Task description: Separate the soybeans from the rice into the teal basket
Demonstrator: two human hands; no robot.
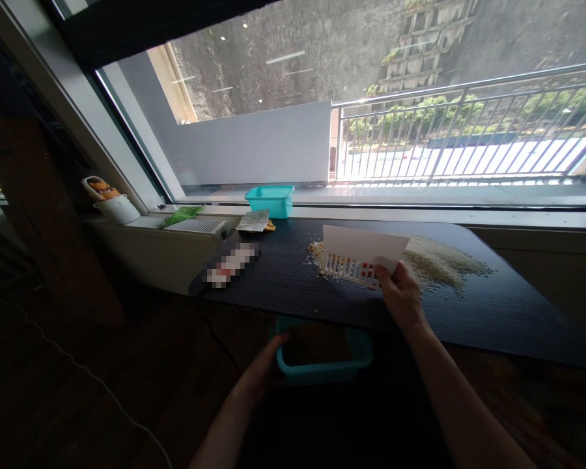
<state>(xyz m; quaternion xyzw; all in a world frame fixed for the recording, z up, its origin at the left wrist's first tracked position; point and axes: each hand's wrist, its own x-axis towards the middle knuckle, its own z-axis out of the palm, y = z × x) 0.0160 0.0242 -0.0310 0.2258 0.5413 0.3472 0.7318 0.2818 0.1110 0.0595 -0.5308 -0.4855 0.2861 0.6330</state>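
My right hand (pixel 401 293) is closed on the right end of a white slotted card (pixel 364 246), tilted up over the dark tabletop. Its comb-like lower edge stands at some yellowish kernels (pixel 316 251), partly hidden behind it. To the right of the card a heap of white rice-like grains (pixel 439 260) spreads over the table. Below the table's front edge, my left hand (pixel 268 357) grips the left rim of a teal plastic bin (pixel 325 374). Many small brownish kernels (pixel 317 344) lie inside the bin, in shadow.
A second teal bin (pixel 271 200) stands at the table's back by the window, with a paper packet (pixel 254 221) in front. A blurred-out flat item (pixel 232 266) lies at the table's left end. Beyond are a radiator (pixel 195 226), a green cloth (pixel 181 216) and a white pot (pixel 117 208).
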